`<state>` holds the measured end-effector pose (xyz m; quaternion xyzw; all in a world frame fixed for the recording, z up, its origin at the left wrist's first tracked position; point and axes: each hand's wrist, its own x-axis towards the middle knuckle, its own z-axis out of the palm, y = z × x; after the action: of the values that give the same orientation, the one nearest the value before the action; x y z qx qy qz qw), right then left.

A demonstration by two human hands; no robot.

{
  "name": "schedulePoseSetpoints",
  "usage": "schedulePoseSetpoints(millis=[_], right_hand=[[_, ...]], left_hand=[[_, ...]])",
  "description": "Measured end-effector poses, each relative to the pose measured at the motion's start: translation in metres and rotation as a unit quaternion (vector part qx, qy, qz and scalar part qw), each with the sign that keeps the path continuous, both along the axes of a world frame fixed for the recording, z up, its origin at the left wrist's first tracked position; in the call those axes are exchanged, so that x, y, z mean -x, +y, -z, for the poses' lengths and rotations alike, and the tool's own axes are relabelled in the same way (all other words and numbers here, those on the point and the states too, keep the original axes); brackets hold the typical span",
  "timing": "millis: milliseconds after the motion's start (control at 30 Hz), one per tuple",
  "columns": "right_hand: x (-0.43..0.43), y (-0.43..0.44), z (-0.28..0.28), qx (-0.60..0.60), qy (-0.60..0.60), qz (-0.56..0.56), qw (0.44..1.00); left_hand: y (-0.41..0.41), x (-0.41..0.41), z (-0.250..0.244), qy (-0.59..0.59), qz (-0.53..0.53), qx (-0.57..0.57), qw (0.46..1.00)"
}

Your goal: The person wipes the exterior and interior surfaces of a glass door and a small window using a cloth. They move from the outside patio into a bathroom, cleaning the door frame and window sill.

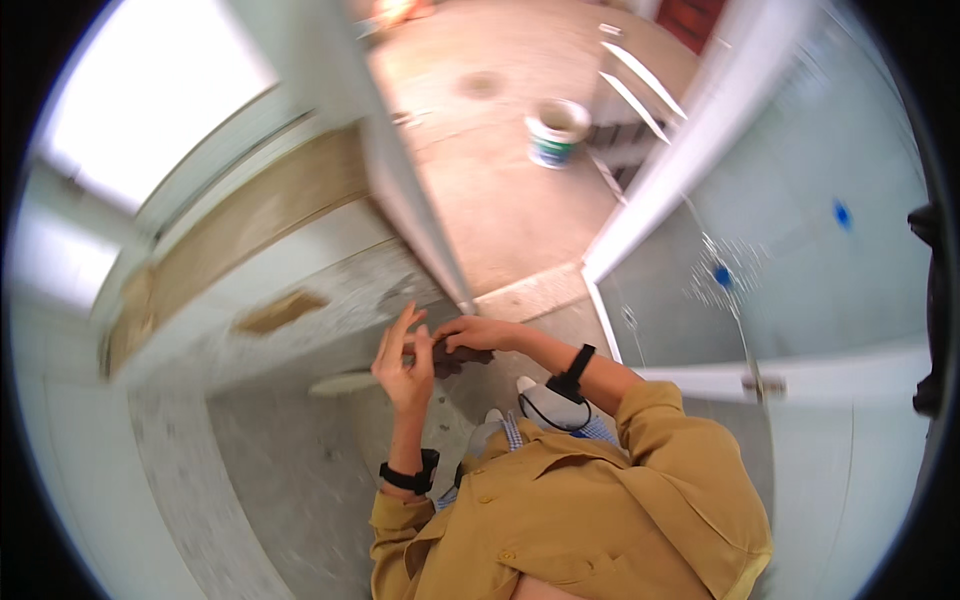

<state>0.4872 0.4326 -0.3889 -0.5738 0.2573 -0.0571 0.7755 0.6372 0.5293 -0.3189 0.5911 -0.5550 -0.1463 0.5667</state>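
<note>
My right hand is closed on a crumpled dark brown cloth item, which hangs below the fingers; blur hides whether it is a glove or a rag. Close beside it on the left, my left hand is raised with its fingers apart, and I see nothing held in it. Its fingertips come near the right hand's fingers; whether they touch the cloth is unclear. Black straps with small devices circle both wrists.
Ahead, a doorway opens past a pale threshold. A white bucket stands on the floor beyond. On the right is a door panel with a handle. A window ledge runs along the left, above a pale object.
</note>
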Motion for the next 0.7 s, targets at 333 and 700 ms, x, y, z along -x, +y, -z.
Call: schedulePoseSetpoints(millis=[333,700], right_hand=[[0.131,0.098,-0.03,-0.126,-0.144,0.44,0.877],[0.342,0.287,-0.075,0.075,-0.236,0.827,0.504]], left_hand=[[-0.019,0.074,0.011,0.02,0.249,0.007,0.968],[0.002,0.165,0.013,0.085,0.443,-0.067,0.89]])
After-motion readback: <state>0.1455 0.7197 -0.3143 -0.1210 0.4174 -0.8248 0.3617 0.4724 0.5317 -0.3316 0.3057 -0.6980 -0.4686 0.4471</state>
